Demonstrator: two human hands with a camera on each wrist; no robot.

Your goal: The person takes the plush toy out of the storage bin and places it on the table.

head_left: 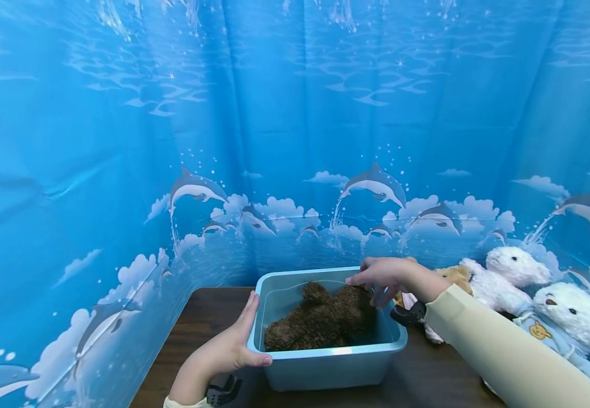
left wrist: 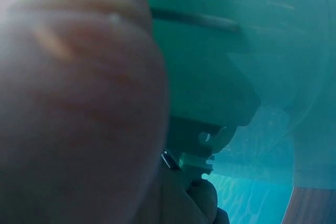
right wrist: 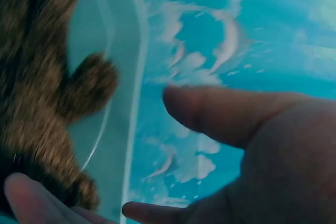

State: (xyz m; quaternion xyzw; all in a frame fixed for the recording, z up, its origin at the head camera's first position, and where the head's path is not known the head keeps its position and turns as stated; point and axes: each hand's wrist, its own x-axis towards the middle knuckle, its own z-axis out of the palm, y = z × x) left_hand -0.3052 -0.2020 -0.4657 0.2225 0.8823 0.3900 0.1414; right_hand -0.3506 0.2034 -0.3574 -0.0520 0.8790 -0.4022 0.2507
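Observation:
A brown plush toy [head_left: 320, 320] lies inside a light blue plastic bin [head_left: 330, 354], with one stubby limb or ear sticking up near the far wall. My left hand [head_left: 228, 343] rests against the bin's left side, fingers straight along the outside and thumb at the front corner. In the left wrist view, blurred skin and the bin's outer wall [left wrist: 210, 72] fill most of the picture. Over the right end of the toy is my right hand [head_left: 383, 277], its thumb and fingers spread apart. The right wrist view shows the brown fur [right wrist: 37, 108] near the fingertips, with nothing pinched.
Several plush toys, among them a white bear [head_left: 575, 309] in a light blue outfit and another white one [head_left: 516, 266], are heaped to the right of the bin. Beneath is a dark wooden table [head_left: 192, 323]. A blue dolphin-print curtain [head_left: 274, 141] hangs behind and at the sides.

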